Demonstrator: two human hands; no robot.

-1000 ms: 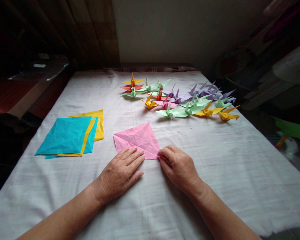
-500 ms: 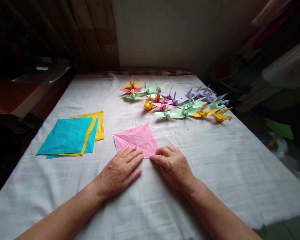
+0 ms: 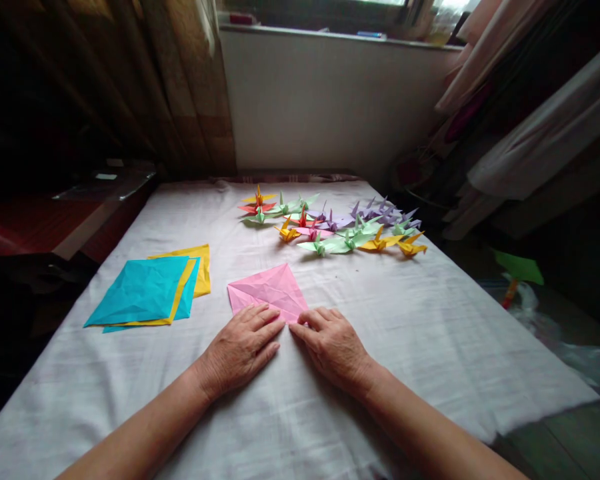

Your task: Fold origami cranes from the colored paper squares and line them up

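A creased square of pink origami paper (image 3: 270,288) lies on the white cloth in front of me, turned with a corner toward me. My left hand (image 3: 243,343) rests palm down with its fingers stretched over the near left edge of the paper. At the near right edge, my right hand (image 3: 330,343) is closed, its thumb and curled fingers pinching the border beside the near corner. The fingertips of both hands hide part of the near edges.
Turquoise and yellow paper sheets (image 3: 143,287) are stacked to the left. Several folded paper cranes (image 3: 350,241) in green, purple, orange, red and pink stand toward the back right. The white cloth (image 3: 430,347) covers the table, and a dark red surface (image 3: 40,223) adjoins it at the left.
The camera has tilted up, bringing the window sill into view. My right hand has slid slightly left along the paper's edge toward the near corner; my left hand stays on the paper.
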